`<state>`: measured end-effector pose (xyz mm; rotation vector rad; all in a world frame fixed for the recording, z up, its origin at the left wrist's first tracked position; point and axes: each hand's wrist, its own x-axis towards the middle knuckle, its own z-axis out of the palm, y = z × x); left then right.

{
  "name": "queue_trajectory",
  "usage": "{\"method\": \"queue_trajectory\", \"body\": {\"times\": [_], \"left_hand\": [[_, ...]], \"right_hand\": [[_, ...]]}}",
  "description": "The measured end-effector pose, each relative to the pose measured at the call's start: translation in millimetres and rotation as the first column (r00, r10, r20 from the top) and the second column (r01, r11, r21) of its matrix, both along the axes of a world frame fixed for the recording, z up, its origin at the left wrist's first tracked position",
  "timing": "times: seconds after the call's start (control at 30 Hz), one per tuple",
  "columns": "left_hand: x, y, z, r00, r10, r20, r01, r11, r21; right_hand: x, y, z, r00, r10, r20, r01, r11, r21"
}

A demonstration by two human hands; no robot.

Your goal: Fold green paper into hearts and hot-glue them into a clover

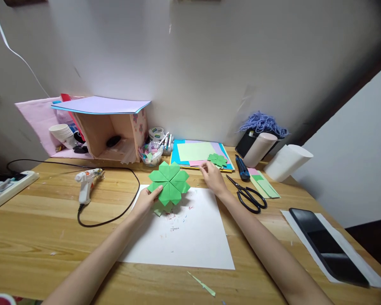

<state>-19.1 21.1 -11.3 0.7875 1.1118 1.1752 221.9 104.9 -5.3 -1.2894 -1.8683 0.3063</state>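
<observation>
A green folded-paper flower [169,183], its pointed petals spread around a creased centre, is raised above a white sheet. My left hand [149,198] is closed on its lower left edge, with the thumb on top. Under the flower, another green paper piece [162,208] partly shows; whether it is attached I cannot tell. My right hand [213,177] is at the front edge of a stack of coloured paper [195,151], fingers bent together; anything between them is too small to make out. Just beyond that hand, a second green paper flower [217,160] lies on the stack.
The white sheet [184,245] carries coloured marks. Black-handled scissors [249,197], a blue utility knife [242,168] and paper strips [263,184] lie right, near a phone [328,245]. A corded glue gun [87,182] stands left, before a cardboard box [139,131]. A green scrap [202,284] lies in front.
</observation>
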Motion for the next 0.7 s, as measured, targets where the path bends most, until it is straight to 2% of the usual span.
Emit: {"method": "queue_trajectory", "body": {"times": [0.1,0.3,0.43,0.5,0.57,0.6,0.63,0.67,0.7], "left_hand": [[-1.7,1.4,-0.7,0.999,0.029,0.015,-0.029,1.000,-0.006],[-6.9,4.6,1.2,0.998,0.054,0.043,-0.054,0.999,-0.002],[-8.1,5.3,7.4,0.998,0.050,0.038,-0.049,0.998,-0.030],[-7.7,4.2,9.2,0.999,-0.035,-0.042,0.032,0.997,-0.075],[-7.2,1.7,8.9,0.972,-0.110,-0.205,0.094,0.992,-0.085],[-7.0,-0.1,8.2,0.943,-0.091,-0.320,0.083,0.996,-0.040],[-6.8,-2.2,7.6,0.895,-0.013,-0.446,0.040,0.998,0.053],[-6.7,-4.4,7.3,0.821,0.121,-0.558,-0.016,0.982,0.189],[-6.4,-6.4,7.8,0.719,0.279,-0.636,-0.064,0.938,0.339]], "right_hand": [[27.7,15.2,-4.9,0.999,-0.049,-0.012,0.044,0.958,-0.282],[68.4,19.7,-2.0,0.993,0.098,0.065,-0.050,0.855,-0.516],[79.4,17.3,9.4,0.979,0.134,0.153,-0.007,0.775,-0.632],[79.5,14.7,17.6,0.960,0.181,0.214,-0.021,0.808,-0.588],[76.0,9.8,26.5,0.923,0.245,0.297,-0.091,0.889,-0.449],[73.0,6.3,31.0,0.900,0.261,0.349,-0.125,0.922,-0.366],[69.4,2.3,35.4,0.879,0.265,0.397,-0.159,0.947,-0.281],[65.3,-2.0,39.8,0.862,0.267,0.431,-0.197,0.960,-0.201],[61.1,-6.5,44.2,0.847,0.269,0.458,-0.232,0.963,-0.137]]}}
